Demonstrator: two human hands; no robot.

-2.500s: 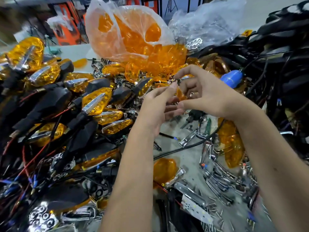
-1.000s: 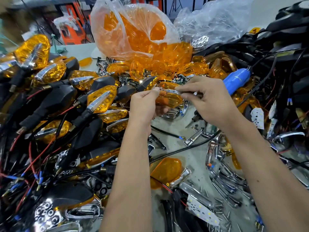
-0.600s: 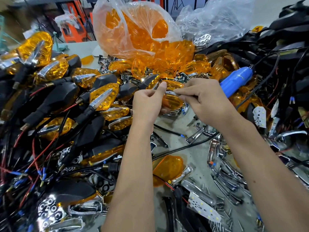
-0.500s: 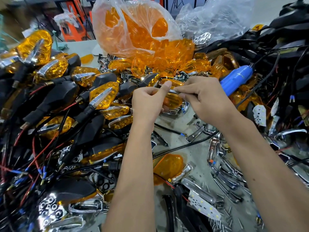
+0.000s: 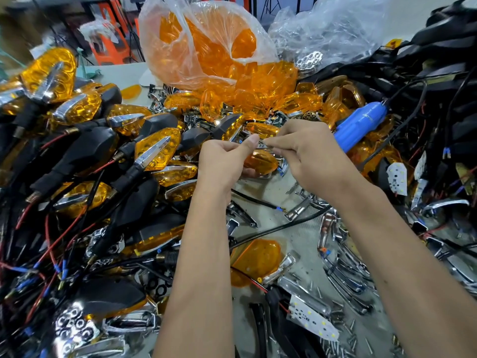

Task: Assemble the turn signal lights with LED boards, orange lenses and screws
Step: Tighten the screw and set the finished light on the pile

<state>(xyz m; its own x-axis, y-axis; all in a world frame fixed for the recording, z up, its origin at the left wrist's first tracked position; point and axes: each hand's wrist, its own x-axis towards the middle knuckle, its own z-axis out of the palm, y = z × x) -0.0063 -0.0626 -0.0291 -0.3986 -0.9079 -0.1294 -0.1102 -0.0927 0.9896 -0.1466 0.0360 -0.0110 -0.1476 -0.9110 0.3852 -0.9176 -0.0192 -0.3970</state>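
We hold a translucent orange plastic lens with a chrome metal trim strip (image 5: 260, 161) above the grey bench (image 5: 296, 236), at the centre of the view. Its long axis runs roughly left to right, and its right end is tilted slightly downward. Which end is the pointed tip, we cannot tell.

Our left hand (image 5: 222, 161) supports the lens from the left: the grip is narrow, the thumb extended along the top edge and the fingers curled beneath. Our right hand (image 5: 307, 156) pinches the chrome strip at the upper edge between thumb and forefinger, fingertips nearly meeting the left thumb.

A blue cylindrical electric screwdriver (image 5: 361, 125) lies just behind the right hand. A loose orange faceted lens (image 5: 258, 259) lies on the bench below, and a white LED board (image 5: 312, 320) lies nearer us.
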